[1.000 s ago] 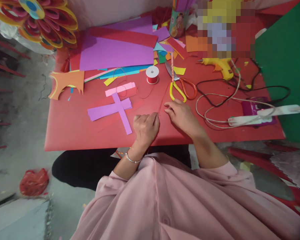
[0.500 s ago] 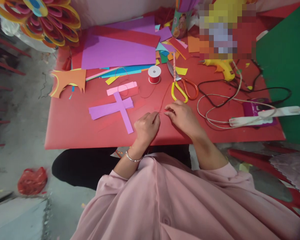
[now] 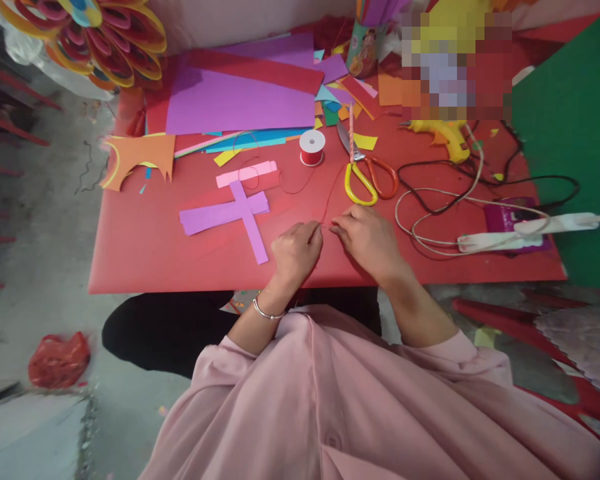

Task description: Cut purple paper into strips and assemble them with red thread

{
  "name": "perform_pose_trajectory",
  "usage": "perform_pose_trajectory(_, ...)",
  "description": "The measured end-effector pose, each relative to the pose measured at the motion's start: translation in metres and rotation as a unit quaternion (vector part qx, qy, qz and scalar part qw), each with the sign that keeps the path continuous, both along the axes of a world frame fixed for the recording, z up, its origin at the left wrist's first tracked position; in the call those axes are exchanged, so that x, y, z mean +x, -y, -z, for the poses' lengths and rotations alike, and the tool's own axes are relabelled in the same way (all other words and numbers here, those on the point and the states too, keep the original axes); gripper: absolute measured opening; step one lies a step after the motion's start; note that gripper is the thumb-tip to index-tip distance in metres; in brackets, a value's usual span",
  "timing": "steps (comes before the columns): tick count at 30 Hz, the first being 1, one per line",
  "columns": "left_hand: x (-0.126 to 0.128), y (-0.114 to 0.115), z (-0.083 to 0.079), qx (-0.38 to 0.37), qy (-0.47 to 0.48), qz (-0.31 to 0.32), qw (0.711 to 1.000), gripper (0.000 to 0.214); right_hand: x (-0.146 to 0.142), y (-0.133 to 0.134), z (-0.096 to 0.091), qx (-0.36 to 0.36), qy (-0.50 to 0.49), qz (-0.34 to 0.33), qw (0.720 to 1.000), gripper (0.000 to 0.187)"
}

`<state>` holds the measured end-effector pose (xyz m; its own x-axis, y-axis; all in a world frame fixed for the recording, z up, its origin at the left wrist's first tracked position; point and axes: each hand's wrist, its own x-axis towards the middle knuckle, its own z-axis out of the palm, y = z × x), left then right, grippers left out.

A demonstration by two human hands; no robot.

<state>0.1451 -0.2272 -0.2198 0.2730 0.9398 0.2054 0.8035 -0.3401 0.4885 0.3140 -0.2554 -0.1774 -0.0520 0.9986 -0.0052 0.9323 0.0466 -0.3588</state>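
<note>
A thin red thread (image 3: 329,195) runs down to the fingers of both my hands near the table's front edge. My left hand (image 3: 297,250) is closed in a pinch on it. Just to the right, my right hand (image 3: 366,235) pinches the thread too, its fingertips a small gap from the left ones. Beyond them stands a white spool (image 3: 312,147) wound with red thread. Scissors (image 3: 362,183) with one yellow and one red handle lie past my right hand, a striped stick (image 3: 351,133) across them. Left of my hands, purple paper strips (image 3: 250,223) lie crossed beside a folded pink strip (image 3: 247,174).
Purple sheets (image 3: 240,100) and paper scraps cover the back of the red table (image 3: 140,260). A yellow glue gun (image 3: 445,139), looped cords and a white plug strip (image 3: 505,239) occupy the right. An orange cutout (image 3: 140,157) and a paper flower (image 3: 90,40) are at left.
The whole view has shifted slightly. Both hands stay close together in nearly the same pinch on the thread; nothing has been picked up or put down.
</note>
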Motion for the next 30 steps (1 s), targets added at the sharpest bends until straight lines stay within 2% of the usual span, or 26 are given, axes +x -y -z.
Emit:
perform_pose_trajectory(6,-0.001,-0.001,0.002,0.002,0.009,-0.001,1.0,0.025,-0.016,-0.011,-0.019,-0.046,0.085,-0.013,0.995,0.029)
perform_pose_trajectory(14,0.001,-0.002,-0.003,-0.024,0.026,-0.013,0.999,0.023,-0.017,-0.016,-0.017,-0.026,0.13,-0.01,0.991,0.028)
perform_pose_trajectory(16,0.001,-0.002,-0.005,-0.031,0.029,-0.012,0.999,0.023,-0.011,-0.013,-0.014,-0.013,0.096,-0.001,0.995,0.028)
perform_pose_trajectory(19,0.001,-0.002,-0.006,-0.037,0.026,-0.01,0.999,0.023,-0.001,-0.007,-0.004,0.019,-0.032,0.032,0.999,0.029)
perform_pose_trajectory(22,0.0,-0.003,-0.005,-0.036,0.034,-0.005,0.999,0.023,0.005,0.0,0.008,0.02,-0.178,0.092,0.979,0.024)
perform_pose_trajectory(24,0.0,-0.003,-0.003,-0.036,0.04,-0.003,0.999,0.022,0.005,0.002,0.014,0.018,-0.227,0.124,0.966,0.024)
perform_pose_trajectory(26,0.0,-0.003,-0.002,-0.037,0.044,-0.002,0.998,0.022,0.004,0.003,0.015,0.028,-0.233,0.125,0.964,0.023)
perform_pose_trajectory(30,0.0,-0.003,-0.001,-0.038,0.046,-0.005,0.998,0.022,0.0,-0.003,0.008,0.018,-0.161,0.051,0.985,0.019)
